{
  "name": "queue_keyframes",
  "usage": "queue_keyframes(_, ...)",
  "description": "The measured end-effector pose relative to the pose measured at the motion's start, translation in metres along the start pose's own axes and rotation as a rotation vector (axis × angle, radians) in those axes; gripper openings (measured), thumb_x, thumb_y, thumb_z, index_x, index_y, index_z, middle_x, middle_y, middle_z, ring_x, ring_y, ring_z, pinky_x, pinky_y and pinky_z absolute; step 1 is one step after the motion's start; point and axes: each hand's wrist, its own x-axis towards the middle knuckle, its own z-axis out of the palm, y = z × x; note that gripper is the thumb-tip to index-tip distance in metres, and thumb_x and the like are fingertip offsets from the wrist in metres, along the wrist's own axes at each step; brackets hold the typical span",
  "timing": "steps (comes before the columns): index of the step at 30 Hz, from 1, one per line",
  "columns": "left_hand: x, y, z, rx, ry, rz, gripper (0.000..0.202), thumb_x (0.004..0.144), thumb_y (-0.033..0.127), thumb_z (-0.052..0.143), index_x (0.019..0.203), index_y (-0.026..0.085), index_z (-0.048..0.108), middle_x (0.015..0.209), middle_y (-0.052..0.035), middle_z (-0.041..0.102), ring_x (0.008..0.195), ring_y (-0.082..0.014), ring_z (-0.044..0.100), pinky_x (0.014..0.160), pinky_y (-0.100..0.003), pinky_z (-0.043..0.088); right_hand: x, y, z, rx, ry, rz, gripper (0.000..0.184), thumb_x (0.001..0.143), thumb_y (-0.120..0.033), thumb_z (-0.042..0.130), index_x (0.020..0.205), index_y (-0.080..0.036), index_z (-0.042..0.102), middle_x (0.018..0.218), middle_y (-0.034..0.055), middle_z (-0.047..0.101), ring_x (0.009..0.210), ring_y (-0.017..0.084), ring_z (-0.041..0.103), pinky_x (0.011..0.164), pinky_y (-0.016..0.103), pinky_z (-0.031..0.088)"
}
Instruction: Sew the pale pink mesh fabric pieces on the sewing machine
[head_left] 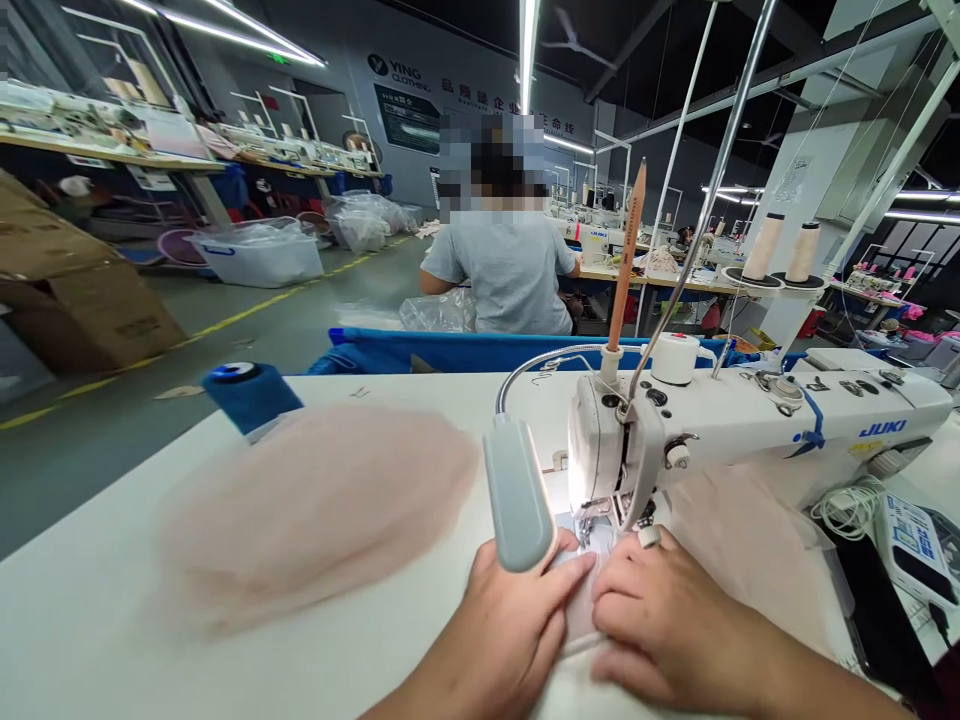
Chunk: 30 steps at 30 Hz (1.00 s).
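Note:
A white JUKI sewing machine (750, 430) stands before me, with a piece of pale sheer fabric (581, 610) lying under its lit presser foot (589, 528). My left hand (510, 610) is closed on the fabric's left side, thumb pressed on top near the foot; a grey-green lamp head (517, 495) covers part of its fingers. With curled fingers, my right hand (667, 610) grips the fabric's right side close to the needle area. It wears a ring. The needle tip and the stitch line are too small to make out.
Left on the table lies a blush tulle pile (322, 510) beside a blue thread cone (251, 395). More tulle (757, 540) lies right of the machine, near a dark phone-like slab (877, 600) and a white device (915, 550). A person in grey (506, 270) sits ahead.

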Motion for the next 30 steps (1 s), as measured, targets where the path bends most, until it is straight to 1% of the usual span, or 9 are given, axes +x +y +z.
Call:
queue_keyframes(2,0.003,-0.003,-0.002,-0.029,-0.035,-0.021,0.049,0.091,0.009,0.045,0.126,0.029,0.073,0.122,-0.0090,0.070,0.103,-0.0306,0.061,0.092,-0.046,0.050,0.000,0.003,-0.005,0.079,0.019,0.054,0.017,0.108,-0.028,0.064,0.092,-0.023,0.061,0.098,0.0036,0.075,0.097,0.025,0.065,0.092,0.039,0.045)
queue_keyframes(4,0.007,-0.004,-0.004,-0.059,-0.063,-0.035,0.045,0.089,0.011,0.046,0.120,0.028,0.073,0.116,-0.0082,0.068,0.101,-0.0301,0.060,0.091,-0.045,0.049,0.001,0.008,-0.010,0.240,0.083,0.139,0.017,0.109,-0.024,0.057,0.092,-0.023,0.062,0.092,0.0035,0.073,0.093,0.024,0.065,0.089,0.037,0.048)
queue_keyframes(9,0.019,0.000,-0.008,-0.112,-0.079,-0.083,0.017,0.095,0.021,0.051,0.091,0.024,0.068,0.095,-0.0027,0.064,0.090,-0.0256,0.058,0.084,-0.038,0.049,0.005,0.018,-0.014,0.611,0.202,0.317,0.030,0.113,-0.037,0.047,0.091,-0.023,0.061,0.092,0.0038,0.071,0.088,0.022,0.065,0.082,0.033,0.052)
queue_keyframes(15,0.025,-0.001,0.003,-0.110,0.030,-0.049,0.019,0.097,0.028,0.060,0.080,0.022,0.064,0.086,-0.0015,0.061,0.084,-0.0246,0.056,0.080,-0.038,0.046,0.008,0.019,-0.008,0.785,0.187,0.394,0.041,0.114,-0.051,0.045,0.092,-0.021,0.062,0.091,0.0035,0.069,0.087,0.022,0.063,0.081,0.033,0.050)
queue_keyframes(18,0.026,0.000,-0.001,-0.107,0.032,-0.024,0.026,0.104,0.024,0.056,0.080,0.022,0.065,0.087,-0.0023,0.063,0.087,-0.0246,0.058,0.081,-0.038,0.047,0.009,0.017,-0.009,0.768,0.186,0.410,0.040,0.113,-0.052,0.047,0.089,-0.022,0.059,0.085,0.0014,0.065,0.081,0.020,0.060,0.076,0.031,0.049)
queue_keyframes(20,0.024,0.001,-0.007,-0.107,0.019,0.011,0.028,0.105,0.016,0.052,0.080,0.021,0.064,0.093,-0.0039,0.067,0.092,-0.0248,0.061,0.082,-0.038,0.047,0.009,0.015,-0.012,0.686,0.172,0.381,0.038,0.114,-0.047,0.046,0.087,-0.023,0.057,0.084,0.0013,0.064,0.080,0.020,0.059,0.076,0.031,0.048)
queue_keyframes(23,0.016,0.002,-0.013,-0.076,0.003,0.125,0.028,0.101,0.008,0.052,0.080,0.021,0.064,0.097,-0.0052,0.070,0.093,-0.0251,0.062,0.081,-0.038,0.046,0.004,0.011,-0.016,0.462,0.076,0.197,0.035,0.115,-0.040,0.046,0.088,-0.023,0.060,0.087,0.0028,0.069,0.085,0.021,0.062,0.081,0.033,0.047)
queue_keyframes(26,0.004,0.003,-0.010,-0.047,0.039,0.205,0.030,0.101,0.005,0.050,0.084,0.023,0.066,0.091,-0.0028,0.071,0.085,-0.0240,0.061,0.082,-0.040,0.041,-0.004,0.006,-0.019,0.262,-0.024,0.053,0.031,0.114,-0.048,0.060,0.098,-0.023,0.067,0.096,0.0034,0.075,0.091,0.023,0.065,0.087,0.035,0.045)
queue_keyframes(30,-0.004,0.002,-0.004,-0.014,0.093,0.259,0.028,0.102,0.008,0.051,0.087,0.025,0.068,0.087,-0.0004,0.072,0.079,-0.0232,0.061,0.082,-0.042,0.036,-0.009,0.004,-0.021,0.123,-0.063,0.034,0.039,0.107,-0.061,0.072,0.100,-0.023,0.068,0.100,0.0036,0.078,0.094,0.024,0.066,0.086,0.036,0.042)
